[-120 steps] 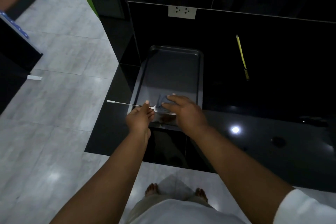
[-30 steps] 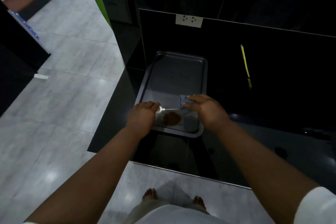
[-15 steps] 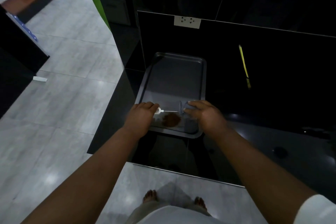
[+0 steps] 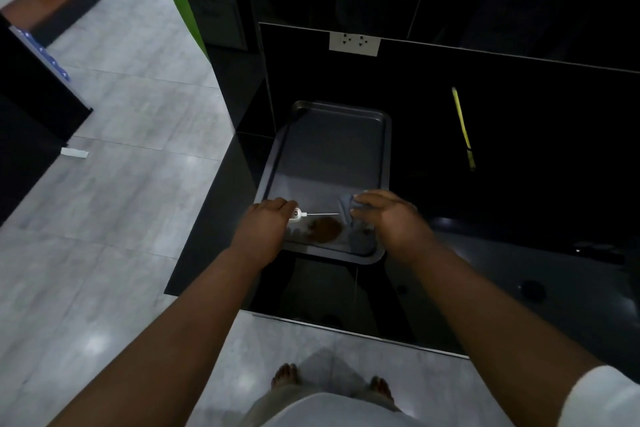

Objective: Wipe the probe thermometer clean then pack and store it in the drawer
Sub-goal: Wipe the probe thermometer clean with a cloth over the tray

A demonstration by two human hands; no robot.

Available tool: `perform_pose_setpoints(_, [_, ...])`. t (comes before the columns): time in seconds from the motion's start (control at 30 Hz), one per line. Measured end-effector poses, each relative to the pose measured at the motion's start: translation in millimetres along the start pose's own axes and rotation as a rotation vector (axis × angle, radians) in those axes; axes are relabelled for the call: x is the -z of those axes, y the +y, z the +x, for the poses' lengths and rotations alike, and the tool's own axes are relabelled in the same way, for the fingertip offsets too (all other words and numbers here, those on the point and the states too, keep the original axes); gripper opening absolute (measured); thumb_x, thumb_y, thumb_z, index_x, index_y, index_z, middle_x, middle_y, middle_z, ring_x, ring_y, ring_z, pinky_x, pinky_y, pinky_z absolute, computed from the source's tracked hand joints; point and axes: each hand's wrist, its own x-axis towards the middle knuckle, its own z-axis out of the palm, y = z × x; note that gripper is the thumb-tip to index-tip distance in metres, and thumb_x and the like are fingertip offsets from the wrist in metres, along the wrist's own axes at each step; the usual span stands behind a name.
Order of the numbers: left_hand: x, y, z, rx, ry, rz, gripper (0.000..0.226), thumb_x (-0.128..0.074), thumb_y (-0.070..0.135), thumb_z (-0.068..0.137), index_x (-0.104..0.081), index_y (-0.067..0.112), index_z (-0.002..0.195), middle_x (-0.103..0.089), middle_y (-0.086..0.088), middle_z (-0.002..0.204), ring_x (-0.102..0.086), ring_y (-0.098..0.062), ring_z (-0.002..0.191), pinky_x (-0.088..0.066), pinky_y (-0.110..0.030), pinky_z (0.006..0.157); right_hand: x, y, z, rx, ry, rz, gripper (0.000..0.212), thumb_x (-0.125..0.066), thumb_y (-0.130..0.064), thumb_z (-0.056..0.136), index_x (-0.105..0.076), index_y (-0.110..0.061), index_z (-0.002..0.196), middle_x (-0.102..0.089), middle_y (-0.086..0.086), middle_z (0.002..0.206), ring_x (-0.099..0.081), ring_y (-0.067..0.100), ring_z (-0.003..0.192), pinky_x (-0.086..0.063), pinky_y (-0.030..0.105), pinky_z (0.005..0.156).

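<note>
My left hand (image 4: 265, 225) grips the white head of the probe thermometer (image 4: 300, 214), whose thin metal stem runs right, just above the near end of a grey metal tray (image 4: 332, 146). My right hand (image 4: 388, 218) pinches a grey-blue cloth (image 4: 345, 206) around the stem's far end, so the tip is hidden. A brown smear (image 4: 325, 229) lies on the tray under the stem. No drawer shows in this view.
The tray rests on a glossy black counter (image 4: 519, 270) whose left and near edges drop to a grey tiled floor (image 4: 104, 218). A yellow stick-like item (image 4: 462, 126) lies on the counter to the right. A white socket plate (image 4: 354, 43) sits behind the tray.
Four seconds ago the stem pointed left past my left hand; now it points right into the cloth. Over the last second both hands have stayed almost in place.
</note>
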Motion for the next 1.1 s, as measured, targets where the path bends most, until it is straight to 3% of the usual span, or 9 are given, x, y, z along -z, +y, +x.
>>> perform_pose_setpoints(0.1, [-1.6,11.8,4.6,-0.023,-0.015,0.003,0.055,-0.063,-0.003,0.064,-0.058,0.016,0.115,-0.065,-0.007,0.105,-0.062,-0.029,0.091,-0.049,-0.038,0.08,-14.6,-18.2,3.7,0.14,-0.029,0.007,0.035,-0.045,-0.025,0.086,-0.072,-0.014,0.105,-0.065,0.009,0.119,-0.056,0.029,0.115,-0.042,0.035,0.101])
perform_pose_setpoints(0.2, [-4.2,16.4,6.5,-0.042,-0.024,0.014,0.063,-0.065,-0.006,0.059,-0.058,0.014,0.118,-0.066,-0.008,0.107,-0.062,-0.03,0.092,-0.048,-0.039,0.082,-28.8,-24.6,1.5,0.294,-0.077,-0.056,0.024,-0.06,-0.015,0.082,-0.073,-0.01,0.102,-0.065,0.014,0.116,-0.058,0.035,0.111,-0.046,0.04,0.096])
perform_pose_setpoints(0.3, [-4.1,6.7,2.7,-0.029,-0.028,0.013,0.057,-0.068,-0.002,0.064,-0.057,0.017,0.117,-0.065,-0.006,0.106,-0.063,-0.027,0.09,-0.05,-0.038,0.079,-26.4,-0.9,-6.2,0.102,-0.046,0.07,0.057,-0.047,-0.059,0.083,-0.068,-0.015,0.113,-0.06,0.007,0.128,-0.049,0.022,0.124,-0.026,0.011,0.103])
perform_pose_setpoints(0.37, [-4.1,-2.3,0.6,0.005,-0.025,0.033,0.05,-0.071,0.006,0.069,-0.057,0.019,0.115,-0.065,-0.005,0.104,-0.063,-0.026,0.09,-0.049,-0.037,0.077,-22.1,24.3,-12.4,0.042,0.029,-0.076,0.068,-0.047,-0.069,0.077,-0.065,-0.019,0.118,-0.056,0.001,0.133,-0.043,0.013,0.127,-0.019,0.0,0.097])
perform_pose_setpoints(0.47, [-3.3,-6.7,1.4,0.063,-0.035,0.033,0.043,-0.069,0.012,0.072,-0.056,0.021,0.112,-0.064,-0.004,0.101,-0.062,-0.027,0.087,-0.051,-0.037,0.074,-2.5,40.2,-19.8,-0.101,0.008,-0.088,0.032,-0.061,-0.025,0.086,-0.066,-0.018,0.117,-0.059,0.002,0.13,-0.049,0.018,0.123,-0.024,0.01,0.103])
perform_pose_setpoints(0.57, [-5.0,-0.7,5.3,0.107,-0.037,0.018,0.046,-0.067,0.008,0.072,-0.056,0.02,0.115,-0.062,-0.008,0.105,-0.061,-0.03,0.089,-0.052,-0.039,0.07,1.3,50.5,-25.3,-0.011,0.107,-0.09,0.047,-0.069,0.009,0.068,-0.068,-0.008,0.111,-0.063,0.015,0.121,-0.057,0.035,0.112,-0.034,0.037,0.103])
perform_pose_setpoints(0.67, [-9.9,11.6,12.5,0.162,-0.034,-0.033,0.049,-0.068,0.011,0.074,-0.056,0.022,0.12,-0.055,-0.008,0.112,-0.056,-0.032,0.097,-0.053,-0.04,0.069,0.7,55.2,-38.7,-0.091,0.208,-0.022,0.057,-0.067,0.02,0.059,-0.068,-0.003,0.11,-0.063,0.022,0.117,-0.061,0.039,0.103,-0.044,0.042,0.097])
perform_pose_setpoints(0.83, [-17.0,57.2,28.3,0.253,-0.033,-0.233,0.027,-0.059,0.019,0.084,-0.061,0.013,0.111,-0.054,-0.013,0.108,-0.059,-0.034,0.091,-0.05,-0.038,0.072,-3.5,81.3,-82.0,-0.296,0.203,-0.031,0.061,-0.068,0.015,0.062,-0.064,-0.01,0.118,-0.067,0.013,0.11,-0.063,0.032,0.093,-0.042,0.023,0.087])
perform_pose_setpoints(1.1, [-33.3,165.0,49.4,0.232,-0.254,-0.351,0.031,-0.06,0.039,0.077,-0.058,0.011,0.091,-0.065,-0.01,0.094,-0.063,-0.029,0.088,-0.041,-0.027,0.068,2.0,113.1,-140.4,-0.609,0.206,-0.132,0.042,-0.059,0.001,0.077,-0.062,-0.013,0.116,-0.068,0.013,0.101,-0.061,0.031,0.093,-0.053,0.034,0.073])
